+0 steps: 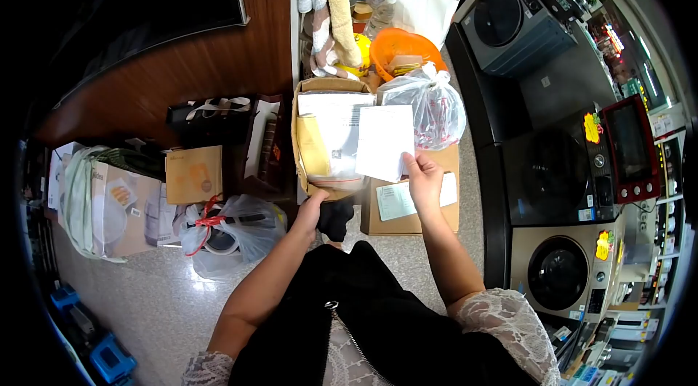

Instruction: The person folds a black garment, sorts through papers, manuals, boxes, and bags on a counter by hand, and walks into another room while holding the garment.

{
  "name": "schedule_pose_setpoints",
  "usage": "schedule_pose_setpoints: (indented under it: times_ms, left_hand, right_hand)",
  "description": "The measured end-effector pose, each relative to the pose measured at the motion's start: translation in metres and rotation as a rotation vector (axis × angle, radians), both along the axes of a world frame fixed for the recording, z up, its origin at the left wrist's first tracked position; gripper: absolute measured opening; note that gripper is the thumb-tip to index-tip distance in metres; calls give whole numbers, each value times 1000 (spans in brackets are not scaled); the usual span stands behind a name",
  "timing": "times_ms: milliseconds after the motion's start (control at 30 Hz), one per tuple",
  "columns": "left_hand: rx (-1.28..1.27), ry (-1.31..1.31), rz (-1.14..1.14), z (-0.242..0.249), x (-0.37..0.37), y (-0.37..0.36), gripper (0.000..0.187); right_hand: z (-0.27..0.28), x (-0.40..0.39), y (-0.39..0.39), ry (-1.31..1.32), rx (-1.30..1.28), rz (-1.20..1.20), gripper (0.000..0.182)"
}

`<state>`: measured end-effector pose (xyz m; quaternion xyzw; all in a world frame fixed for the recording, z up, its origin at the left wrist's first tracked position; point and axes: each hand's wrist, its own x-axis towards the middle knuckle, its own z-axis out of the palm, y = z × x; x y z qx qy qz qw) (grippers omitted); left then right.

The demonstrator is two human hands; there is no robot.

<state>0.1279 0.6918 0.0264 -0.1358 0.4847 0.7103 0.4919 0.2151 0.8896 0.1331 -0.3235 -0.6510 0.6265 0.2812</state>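
My right hand (425,179) pinches a white sheet of paper (385,140) by its lower right corner, thumb on top. The sheet overlaps the right side of an open cardboard box (299,140) filled with papers, a yellow envelope (313,146) among them. At the box's near left corner, my left hand (313,210) grips the cardboard edge; some of its fingers are hidden. Below the sheet, a pale green printed slip (396,202) lies on a flat closed carton (436,220), close under my right wrist.
A knotted clear plastic bag (440,113) and an orange basket (389,41) stand beyond the box. To the left are a tied plastic bag (254,222), a small brown box (194,174) and a dark case (207,124). Washing machines (558,273) line the right side.
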Motion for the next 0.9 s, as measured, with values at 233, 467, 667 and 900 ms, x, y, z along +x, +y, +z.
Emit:
schedule_pose_setpoints:
  times_ms: [233,467,667,900]
  left_hand:
    - [-11,50,23,2,2,0,28]
    - [-5,24,-4,9,2,-1,30]
    - [-4,13,0,-13,1,0,37]
    - [-78,-20,-33,3,0,-1,37]
  right_hand:
    - [2,0,-3,24,-27,32,18]
    - [10,-6,-13,-62,64,84,20]
    - [-12,-50,-40,-303,685,209,19]
    - [-41,-94,-75,-367,750,357,27]
